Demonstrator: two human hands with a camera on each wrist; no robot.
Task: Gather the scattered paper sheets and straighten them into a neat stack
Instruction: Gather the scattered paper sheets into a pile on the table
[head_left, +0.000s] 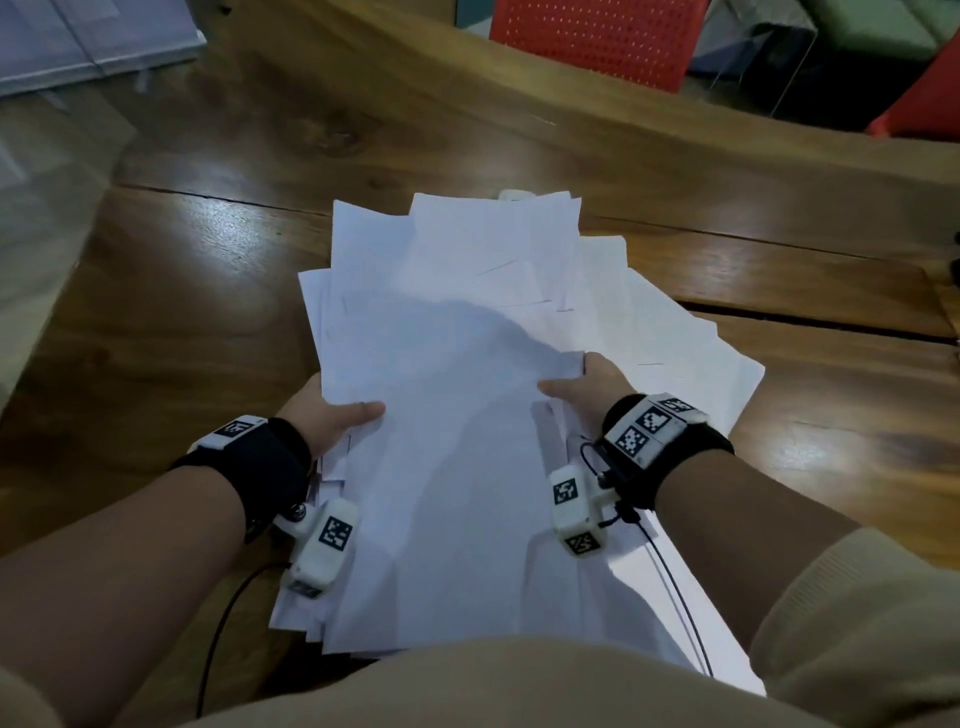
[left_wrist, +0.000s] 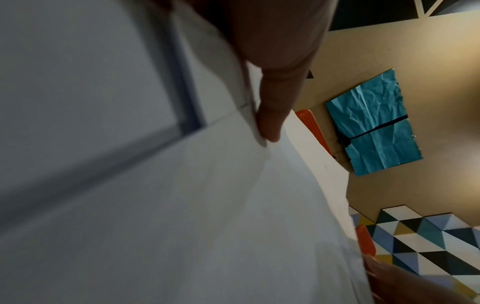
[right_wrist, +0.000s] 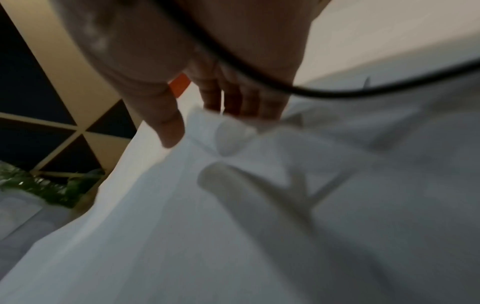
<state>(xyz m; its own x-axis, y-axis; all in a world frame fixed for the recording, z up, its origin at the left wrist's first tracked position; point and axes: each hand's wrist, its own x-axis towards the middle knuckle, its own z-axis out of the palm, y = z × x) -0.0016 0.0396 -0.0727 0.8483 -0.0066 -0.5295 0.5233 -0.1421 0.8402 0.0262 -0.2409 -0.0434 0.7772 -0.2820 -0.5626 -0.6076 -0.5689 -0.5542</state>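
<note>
With both hands clamped on the paper sheets (head_left: 457, 374), left hand (head_left: 332, 415) and right hand (head_left: 587, 387) pinch opposite long edges; the ragged bundle runs straight away from the body above the surface (head_left: 208, 291), corners fanned, needing squaring.

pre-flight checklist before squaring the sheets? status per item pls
1. Left hand grips the sheets, thumb on top: ok.
2. Right hand grips the opposite side, thumb on top: ok.
3. Edges aligned: not ok, corners fan out at the far end and right.
4. All sheets gathered: not ok, some lie under and beside the right hand, outside the held bundle.
5. Cable clear of paper: not ok, it crosses the sheets by the right wrist.
6. Table free for tapping: cannot tell.
</note>
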